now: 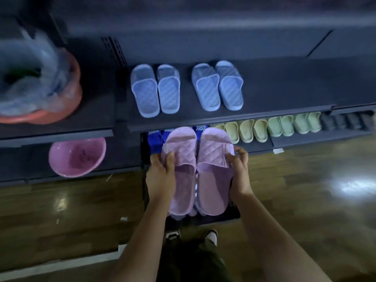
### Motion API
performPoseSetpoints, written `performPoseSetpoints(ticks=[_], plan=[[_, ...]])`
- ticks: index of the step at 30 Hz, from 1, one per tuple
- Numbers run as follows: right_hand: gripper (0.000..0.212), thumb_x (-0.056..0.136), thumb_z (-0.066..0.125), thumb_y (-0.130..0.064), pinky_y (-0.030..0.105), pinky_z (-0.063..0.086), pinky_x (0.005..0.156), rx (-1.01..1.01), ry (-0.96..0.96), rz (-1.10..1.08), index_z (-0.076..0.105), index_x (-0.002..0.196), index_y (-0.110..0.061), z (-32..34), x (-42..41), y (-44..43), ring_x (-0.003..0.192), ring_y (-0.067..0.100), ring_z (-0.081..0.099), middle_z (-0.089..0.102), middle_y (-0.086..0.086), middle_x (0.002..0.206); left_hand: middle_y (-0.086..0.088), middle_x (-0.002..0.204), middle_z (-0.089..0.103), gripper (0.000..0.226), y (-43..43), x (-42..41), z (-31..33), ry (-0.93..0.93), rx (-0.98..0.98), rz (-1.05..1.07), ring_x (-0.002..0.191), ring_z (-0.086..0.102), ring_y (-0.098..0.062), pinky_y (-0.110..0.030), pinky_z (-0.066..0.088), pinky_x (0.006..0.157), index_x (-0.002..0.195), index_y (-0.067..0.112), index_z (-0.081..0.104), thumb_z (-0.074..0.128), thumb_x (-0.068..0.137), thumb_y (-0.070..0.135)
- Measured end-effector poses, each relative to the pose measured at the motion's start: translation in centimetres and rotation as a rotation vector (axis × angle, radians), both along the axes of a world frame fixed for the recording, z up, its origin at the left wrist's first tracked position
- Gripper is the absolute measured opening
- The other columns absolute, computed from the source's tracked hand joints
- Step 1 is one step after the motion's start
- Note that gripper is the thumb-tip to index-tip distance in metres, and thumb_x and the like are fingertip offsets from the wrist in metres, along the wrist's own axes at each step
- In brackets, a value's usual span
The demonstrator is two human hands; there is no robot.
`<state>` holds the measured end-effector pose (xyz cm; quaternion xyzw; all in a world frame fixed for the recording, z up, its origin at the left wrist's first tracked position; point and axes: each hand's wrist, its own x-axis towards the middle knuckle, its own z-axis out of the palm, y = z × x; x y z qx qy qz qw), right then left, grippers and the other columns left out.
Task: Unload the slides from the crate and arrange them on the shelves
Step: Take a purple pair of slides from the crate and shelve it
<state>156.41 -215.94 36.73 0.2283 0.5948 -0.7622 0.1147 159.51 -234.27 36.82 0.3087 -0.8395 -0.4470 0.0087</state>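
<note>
Head view showed a pair of pink slides, left slide and right slide, held side by side above the dark crate. Left hand and right hand each kept a closed grip on an outer edge, below the shelf with blue slides.

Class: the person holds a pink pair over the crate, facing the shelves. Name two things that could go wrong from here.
1. The left hand and right hand grip the pink slides only by their outer edges; one might slip back into the crate.
2. The blue pairs already fill the left of the shelf; a careless placement could knock them askew.
</note>
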Motion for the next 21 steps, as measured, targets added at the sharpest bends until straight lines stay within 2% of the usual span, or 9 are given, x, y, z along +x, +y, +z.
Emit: performPoseSetpoints(ticks=[3, 5, 8, 10, 12, 14, 16, 18, 21], plan=[[0.028, 0.078, 0.064, -0.033, 0.045, 0.051, 0.08, 0.031, 0.037, -0.015, 0.057, 0.104, -0.031, 3.1, 0.3, 1.7, 0.094, 0.027, 0.061, 0.063, 0.016, 0.111, -0.014, 0.094, 0.065, 0.041, 1.6, -0.2, 2.9, 0.036, -0.023, -0.021, 0.083, 0.062, -0.035, -0.038, 0.047, 0.067, 0.102, 0.011, 0.046, 0.038, 0.095, 0.051], [0.021, 0.087, 0.061, -0.025, 0.036, 0.054, 0.073, 0.047, 0.059, -0.046, 0.057, 0.107, -0.027, 4.4, 0.4, 3.5, 0.088, 0.021, 0.065, 0.067, 0.01, 0.104, -0.015, 0.096, 0.065, 0.042, 3.0, -0.4, 4.5, 0.06, -0.014, -0.03, 0.086, 0.061, -0.036, -0.036, 0.044, 0.067, 0.104, 0.01, 0.046, 0.038, 0.095, 0.051], [0.017, 0.094, 0.054, -0.016, 0.023, 0.052, 0.061, 0.052, 0.09, -0.074, 0.056, 0.111, -0.02, 5.7, 0.5, 6.8, 0.077, 0.012, 0.066, 0.07, 0.0, 0.088, -0.017, 0.099, 0.065, 0.045, 6.1, -1.1, 6.3, 0.091, -0.011, -0.056, 0.09, 0.061, -0.038, -0.038, 0.043, 0.07, 0.107, 0.009, 0.047, 0.038, 0.095, 0.051], [0.016, 0.095, 0.052, -0.014, 0.019, 0.052, 0.058, 0.034, 0.114, -0.088, 0.055, 0.111, -0.015, 6.5, 0.3, 9.3, 0.073, 0.006, 0.067, 0.072, -0.007, 0.081, -0.018, 0.1, 0.065, 0.045, 8.7, -1.7, 6.9, 0.095, -0.014, -0.082, 0.092, 0.061, -0.039, -0.04, 0.045, 0.074, 0.107, 0.009, 0.047, 0.037, 0.095, 0.051], [0.017, 0.095, 0.053, -0.014, 0.017, 0.051, 0.06, 0.041, 0.132, -0.088, 0.056, 0.112, -0.013, 7.3, -0.1, 12.3, 0.077, 0.005, 0.067, 0.071, -0.007, 0.085, -0.02, 0.102, 0.064, 0.047, 12.0, -2.4, 7.3, 0.104, -0.01, -0.085, 0.094, 0.061, -0.039, -0.043, 0.048, 0.079, 0.107, 0.008, 0.047, 0.036, 0.095, 0.052], [0.02, 0.094, 0.056, -0.017, 0.02, 0.053, 0.066, 0.045, 0.14, -0.077, 0.057, 0.114, -0.013, 7.9, -0.8, 15.7, 0.087, 0.009, 0.065, 0.069, 0.0, 0.098, -0.019, 0.103, 0.064, 0.047, 15.6, -3.2, 7.5, 0.124, 0.006, -0.082, 0.096, 0.06, -0.038, -0.041, 0.048, 0.08, 0.106, 0.008, 0.048, 0.037, 0.095, 0.052], [0.028, 0.089, 0.062, -0.022, 0.032, 0.053, 0.08, 0.057, 0.156, -0.033, 0.059, 0.116, -0.014, 8.1, -1.8, 19.8, 0.1, 0.019, 0.064, 0.066, 0.01, 0.112, -0.016, 0.104, 0.063, 0.045, 19.5, -3.9, 8.1, 0.136, 0.013, -0.081, 0.096, 0.06, -0.035, -0.035, 0.043, 0.076, 0.105, 0.009, 0.048, 0.038, 0.095, 0.051], [0.037, 0.085, 0.065, -0.028, 0.041, 0.051, 0.089, 0.086, 0.16, 0.013, 0.061, 0.121, -0.019, 8.5, -3.3, 24.1, 0.111, 0.027, 0.062, 0.064, 0.012, 0.121, -0.014, 0.103, 0.063, 0.045, 23.4, -4.7, 8.8, 0.143, 0.018, -0.078, 0.096, 0.06, -0.034, -0.033, 0.04, 0.073, 0.104, 0.009, 0.048, 0.039, 0.095, 0.052], [0.035, 0.087, 0.064, -0.029, 0.037, 0.055, 0.081, 0.108, 0.164, 0.052, 0.062, 0.122, -0.022, 9.7, -5.6, 29.7, 0.106, 0.024, 0.064, 0.066, 0.006, 0.119, -0.013, 0.106, 0.063, 0.047, 29.1, -6.1, 9.7, 0.156, 0.018, -0.067, 0.098, 0.059, -0.033, -0.031, 0.038, 0.073, 0.106, 0.008, 0.049, 0.04, 0.094, 0.053]])
